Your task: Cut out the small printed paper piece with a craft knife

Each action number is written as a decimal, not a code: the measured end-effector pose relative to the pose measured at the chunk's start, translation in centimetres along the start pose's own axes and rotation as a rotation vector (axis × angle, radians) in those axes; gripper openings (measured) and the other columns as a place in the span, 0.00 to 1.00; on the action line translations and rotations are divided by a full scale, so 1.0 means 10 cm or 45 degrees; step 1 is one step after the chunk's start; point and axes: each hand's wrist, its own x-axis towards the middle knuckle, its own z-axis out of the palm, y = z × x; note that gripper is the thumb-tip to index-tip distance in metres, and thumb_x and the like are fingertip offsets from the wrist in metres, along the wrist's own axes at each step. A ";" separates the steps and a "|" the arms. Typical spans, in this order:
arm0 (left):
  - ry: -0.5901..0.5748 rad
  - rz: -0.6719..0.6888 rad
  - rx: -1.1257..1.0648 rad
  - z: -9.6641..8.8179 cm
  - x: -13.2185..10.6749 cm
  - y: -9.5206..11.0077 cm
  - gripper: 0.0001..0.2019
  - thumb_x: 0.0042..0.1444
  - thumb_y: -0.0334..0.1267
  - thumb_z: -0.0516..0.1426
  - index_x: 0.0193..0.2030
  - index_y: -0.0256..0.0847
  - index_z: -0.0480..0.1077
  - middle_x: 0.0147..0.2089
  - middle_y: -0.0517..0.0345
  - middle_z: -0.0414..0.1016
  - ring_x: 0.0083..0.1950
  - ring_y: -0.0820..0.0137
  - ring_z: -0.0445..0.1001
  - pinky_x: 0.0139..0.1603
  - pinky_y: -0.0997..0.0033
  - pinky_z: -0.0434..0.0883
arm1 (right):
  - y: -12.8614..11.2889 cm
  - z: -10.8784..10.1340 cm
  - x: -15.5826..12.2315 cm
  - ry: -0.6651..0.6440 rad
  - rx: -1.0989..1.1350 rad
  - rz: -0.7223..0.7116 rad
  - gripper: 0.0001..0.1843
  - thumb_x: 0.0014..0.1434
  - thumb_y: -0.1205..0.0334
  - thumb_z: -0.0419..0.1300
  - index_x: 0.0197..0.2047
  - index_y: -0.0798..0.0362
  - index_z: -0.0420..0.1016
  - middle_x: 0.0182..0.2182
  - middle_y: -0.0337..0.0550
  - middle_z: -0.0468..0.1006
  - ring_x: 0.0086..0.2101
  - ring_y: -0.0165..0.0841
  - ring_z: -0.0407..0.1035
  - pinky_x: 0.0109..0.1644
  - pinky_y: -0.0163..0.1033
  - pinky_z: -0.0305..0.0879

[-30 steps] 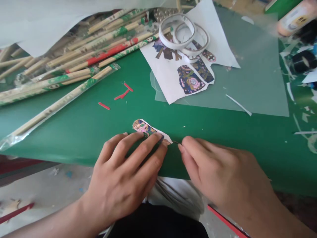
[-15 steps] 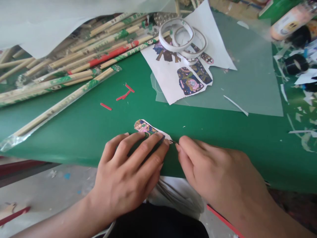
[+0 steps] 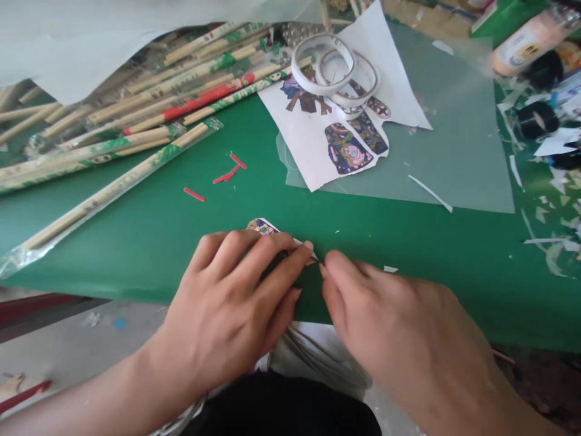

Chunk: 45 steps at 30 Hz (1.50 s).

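My left hand lies over a small colourful paper cutout, its fingers spread and pressing the paper flat on the green tabletop. Only the cutout's patterned upper end and a strip of its white margin show; the rest is under my fingers. Beside its right end, my right hand is closed in a pinch around a thin dark blade-like tool. Its tip meets the paper's edge near my left index fingertip, and most of the tool is hidden in my fist. A small white paper scrap lies just beyond my right knuckles.
Several wrapped chopsticks cover the left and back. Two tape rolls rest on a printed white sheet over a translucent sheet. Red strips lie mid-table. A bottle and paper scraps are at right.
My left hand has shifted slightly and covers more of the cutout, with its index fingertip further up. The white scrap now shows beyond my right hand, which has moved a little left.
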 end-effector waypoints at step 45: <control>0.058 0.132 -0.031 0.00 -0.12 -0.10 0.16 0.63 0.32 0.56 0.57 0.43 0.72 0.61 0.61 0.73 0.62 0.58 0.72 0.61 0.51 0.69 | 0.21 0.12 0.01 0.148 0.279 -0.103 0.16 0.64 0.67 0.50 0.24 0.50 0.64 0.15 0.32 0.59 0.13 0.28 0.56 0.19 0.37 0.45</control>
